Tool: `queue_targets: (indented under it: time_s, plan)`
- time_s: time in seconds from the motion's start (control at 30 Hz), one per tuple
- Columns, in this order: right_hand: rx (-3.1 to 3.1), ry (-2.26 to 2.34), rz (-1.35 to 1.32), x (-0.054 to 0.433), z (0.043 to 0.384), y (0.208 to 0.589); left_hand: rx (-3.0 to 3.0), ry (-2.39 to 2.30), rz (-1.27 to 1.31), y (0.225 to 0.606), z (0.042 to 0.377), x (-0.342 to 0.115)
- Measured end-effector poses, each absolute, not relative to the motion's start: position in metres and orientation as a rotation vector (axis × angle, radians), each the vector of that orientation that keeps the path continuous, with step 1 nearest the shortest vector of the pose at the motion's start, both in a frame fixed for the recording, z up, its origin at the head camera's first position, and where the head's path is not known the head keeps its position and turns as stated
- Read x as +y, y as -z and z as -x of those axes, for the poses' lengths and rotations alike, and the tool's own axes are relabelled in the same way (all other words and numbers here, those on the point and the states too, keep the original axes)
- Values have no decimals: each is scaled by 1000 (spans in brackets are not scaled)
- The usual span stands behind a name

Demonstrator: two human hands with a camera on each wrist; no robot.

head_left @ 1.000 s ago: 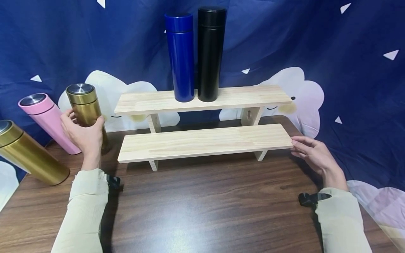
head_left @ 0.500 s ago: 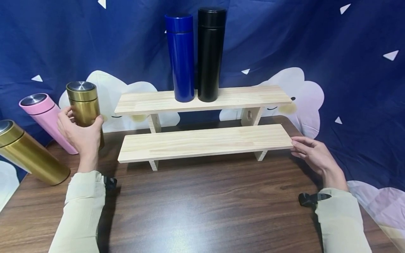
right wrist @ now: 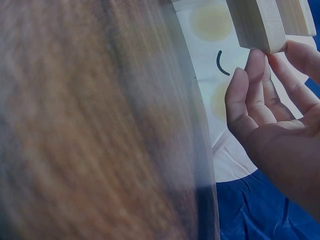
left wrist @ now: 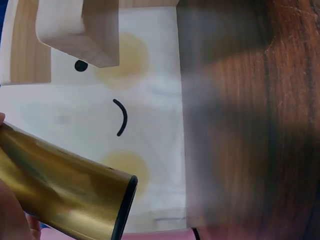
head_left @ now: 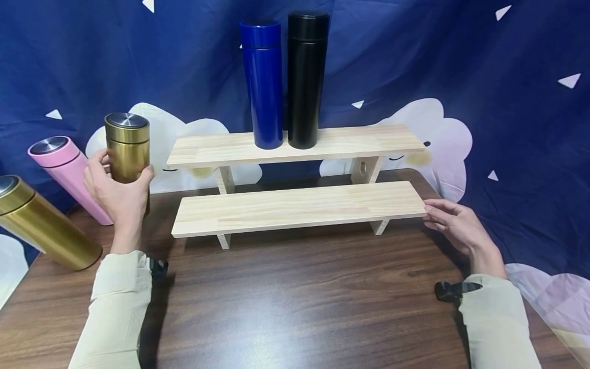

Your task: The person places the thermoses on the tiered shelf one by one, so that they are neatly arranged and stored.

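Note:
My left hand (head_left: 117, 200) grips a gold thermos bottle (head_left: 129, 156) around its middle and holds it upright, left of the two-tier wooden shelf (head_left: 299, 207). In the left wrist view the bottle's black-rimmed base (left wrist: 125, 207) hangs clear of the table. At the other side, my right hand (head_left: 456, 228) pinches the right end of the lower board; in the right wrist view the thumb and fingers meet at the board's corner (right wrist: 270, 30). A blue thermos (head_left: 264, 95) and a taller black thermos (head_left: 306, 92) stand side by side on the upper board.
Behind my left hand stands a pink thermos (head_left: 74, 179), partly covered by it. A second gold thermos (head_left: 50, 228) stands at the table's far left. Under everything is a dark wooden table (head_left: 295, 292). A blue curtain (head_left: 184, 56) with cloud prints hangs behind.
My left hand has raised the gold thermos slightly and turned it more upright, with its top shifting right. The right hand and the shelf have stayed in place.

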State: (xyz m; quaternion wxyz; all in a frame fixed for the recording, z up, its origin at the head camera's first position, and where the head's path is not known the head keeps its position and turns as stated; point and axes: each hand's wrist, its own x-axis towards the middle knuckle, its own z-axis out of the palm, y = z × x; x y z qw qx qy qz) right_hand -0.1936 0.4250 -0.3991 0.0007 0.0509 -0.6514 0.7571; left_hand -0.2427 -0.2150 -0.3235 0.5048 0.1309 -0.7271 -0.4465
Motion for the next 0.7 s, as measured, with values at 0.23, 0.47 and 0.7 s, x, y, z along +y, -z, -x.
queue_targets:
  time_s: [0.23, 0.47, 0.7]
  plan:
    - [-2038, -2381, -169, 425, 194, 400, -1808, 1027, -287, 335, 255, -227]
    - [-2043, -2381, -161, 424, 193, 400, -1823, 1029, -233, 330, 248, -217]
    - [-2053, -2367, -138, 424, 194, 398, -1818, 1016, -160, 322, 247, -211]
